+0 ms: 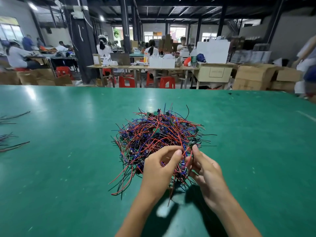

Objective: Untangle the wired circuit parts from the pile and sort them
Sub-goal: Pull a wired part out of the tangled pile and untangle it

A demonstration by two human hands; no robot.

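Observation:
A tangled pile (159,135) of red, blue and black wires with small green circuit boards lies in the middle of the green table (68,151). Both of my hands work at its near edge. My left hand (159,168) pinches a red wire between thumb and forefinger. Close beside it, my right hand (205,170) grips a wired circuit part (192,144), its red and black leads running down through my fingers. The part's small board sticks up just above my right fingertips. My hands hide the pile's near side.
Sorted wired parts (12,144) lie at the table's far left edge, another bunch (12,117) behind them. Beyond the table's far edge stand red stools (126,81), cardboard boxes (251,77) and workbenches with seated people. A person (307,69) stands at the right edge.

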